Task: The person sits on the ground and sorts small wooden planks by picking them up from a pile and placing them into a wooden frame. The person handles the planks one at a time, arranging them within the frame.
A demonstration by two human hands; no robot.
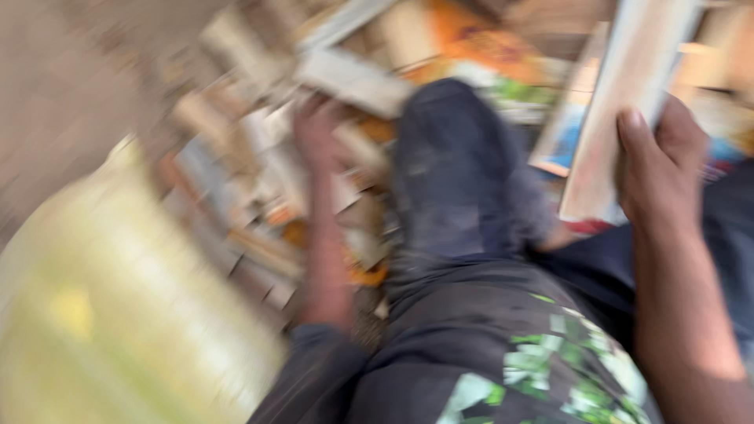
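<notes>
The view is badly blurred by motion. My right hand (658, 161) grips a flat pale board or book (628, 94) that stands nearly upright at the upper right, thumb along its edge. My left hand (318, 133) reaches down into a heap of books and papers (259, 188) on the ground and touches it; blur hides whether the fingers hold anything. My bent knee in dark blue trousers (459, 173) sits between the two arms.
A large pale yellow-green sack or bundle (118, 314) fills the lower left. Bare brownish ground (63, 86) lies at the upper left. More orange and white books (471, 39) are scattered beyond my knee.
</notes>
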